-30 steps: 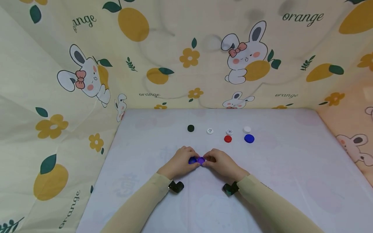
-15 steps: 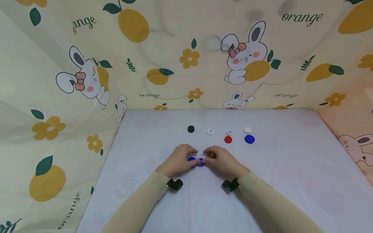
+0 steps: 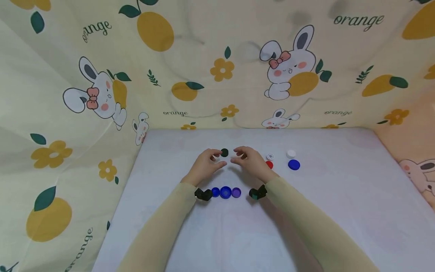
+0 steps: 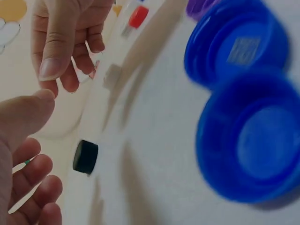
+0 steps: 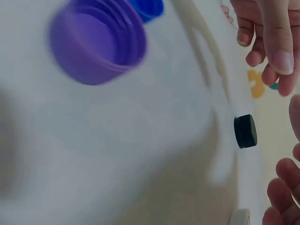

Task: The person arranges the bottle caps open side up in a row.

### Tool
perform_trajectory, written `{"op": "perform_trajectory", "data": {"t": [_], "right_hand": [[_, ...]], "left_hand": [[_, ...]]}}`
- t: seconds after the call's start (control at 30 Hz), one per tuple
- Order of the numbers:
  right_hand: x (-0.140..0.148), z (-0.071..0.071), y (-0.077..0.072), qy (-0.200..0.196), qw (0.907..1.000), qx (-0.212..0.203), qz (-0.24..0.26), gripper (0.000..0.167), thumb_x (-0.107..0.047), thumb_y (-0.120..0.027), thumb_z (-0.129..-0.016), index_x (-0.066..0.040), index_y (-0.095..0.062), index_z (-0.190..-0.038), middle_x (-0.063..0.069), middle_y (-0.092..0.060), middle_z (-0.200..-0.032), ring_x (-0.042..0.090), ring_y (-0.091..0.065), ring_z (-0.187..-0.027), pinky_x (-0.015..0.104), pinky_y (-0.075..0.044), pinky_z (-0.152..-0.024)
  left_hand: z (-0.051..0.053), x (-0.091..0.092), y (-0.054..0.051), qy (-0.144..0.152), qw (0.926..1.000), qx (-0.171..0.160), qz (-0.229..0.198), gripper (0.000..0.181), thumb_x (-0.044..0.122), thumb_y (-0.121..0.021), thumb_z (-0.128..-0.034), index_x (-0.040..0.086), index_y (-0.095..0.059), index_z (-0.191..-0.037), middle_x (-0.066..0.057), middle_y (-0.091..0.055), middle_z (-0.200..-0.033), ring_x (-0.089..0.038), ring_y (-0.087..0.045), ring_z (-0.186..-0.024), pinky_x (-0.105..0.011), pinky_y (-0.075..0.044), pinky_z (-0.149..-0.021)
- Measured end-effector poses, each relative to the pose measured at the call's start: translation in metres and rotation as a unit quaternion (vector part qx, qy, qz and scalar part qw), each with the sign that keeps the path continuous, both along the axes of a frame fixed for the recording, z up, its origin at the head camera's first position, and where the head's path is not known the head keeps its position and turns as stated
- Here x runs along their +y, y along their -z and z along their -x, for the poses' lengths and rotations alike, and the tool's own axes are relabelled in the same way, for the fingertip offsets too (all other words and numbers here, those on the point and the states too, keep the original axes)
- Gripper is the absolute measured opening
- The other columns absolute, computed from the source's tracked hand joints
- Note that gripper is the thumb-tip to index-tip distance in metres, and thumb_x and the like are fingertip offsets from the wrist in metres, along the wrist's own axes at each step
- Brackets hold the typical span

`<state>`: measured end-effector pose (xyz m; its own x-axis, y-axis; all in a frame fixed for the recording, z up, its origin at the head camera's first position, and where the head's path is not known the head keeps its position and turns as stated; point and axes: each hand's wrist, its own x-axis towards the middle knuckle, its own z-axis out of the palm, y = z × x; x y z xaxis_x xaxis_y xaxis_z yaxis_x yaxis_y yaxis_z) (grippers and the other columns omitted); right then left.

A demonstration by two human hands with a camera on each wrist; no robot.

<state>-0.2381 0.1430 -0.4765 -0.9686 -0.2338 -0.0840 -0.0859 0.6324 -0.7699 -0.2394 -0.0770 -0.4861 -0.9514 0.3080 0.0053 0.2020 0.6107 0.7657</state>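
Three bottle caps lie hollow side up in a touching row: a small blue cap [image 3: 215, 192], a larger blue cap [image 3: 225, 192] and a purple cap [image 3: 236, 192]. Beyond them, my left hand [image 3: 205, 166] hovers with loosely bent fingers and holds nothing. Its fingertips appear beside a black cap [image 3: 224, 152] in the head view, while the left wrist view has that black cap [image 4: 86, 157] standing apart on the table. Facing it, my right hand [image 3: 252, 162] is also raised, fingers relaxed, nothing between them. It hides a white cap from the head camera.
To the right lie a printed white cap [image 3: 270, 156], a red cap [image 3: 269, 164] partly behind my right hand, a plain white cap [image 3: 290, 154] and a flat blue cap [image 3: 293, 164]. A patterned cloth [image 3: 190, 68] rises behind the white table [image 3: 340, 204].
Both hands have let go of the blue and purple caps and moved forward, away from the row, toward the black cap. The three-cap row now shows fully.
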Motion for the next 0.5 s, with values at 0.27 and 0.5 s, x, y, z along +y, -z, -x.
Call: {"op": "perform_trajectory", "data": {"t": [0.27, 0.5], "right_hand": [[-0.016, 0.030, 0.006, -0.001, 0.9996, 0.001, -0.027, 0.051, -0.035, -0.071, -0.088, -0.012, -0.057, -0.132, 0.006, -0.060, -0.117, 0.025, -0.054, -0.107, 0.044, -0.045, -0.091], [-0.022, 0.044, 0.014, -0.006, 0.9977, 0.008, -0.068, 0.045, -0.030, -0.071, -0.089, -0.013, -0.060, -0.130, 0.007, -0.062, -0.113, 0.025, -0.055, -0.103, 0.043, -0.044, -0.092]], "left_hand": [[0.024, 0.000, 0.013, -0.014, 0.9997, -0.003, 0.021, 0.051, 0.036, -0.073, -0.0872, 0.011, -0.058, -0.130, -0.005, -0.059, -0.113, -0.018, -0.053, -0.097, -0.034, -0.044, -0.085], [0.033, 0.001, 0.019, -0.020, 0.9992, -0.018, 0.031, 0.049, 0.033, -0.072, -0.0883, 0.011, -0.058, -0.130, -0.003, -0.057, -0.114, -0.017, -0.052, -0.099, -0.035, -0.044, -0.087]]}}
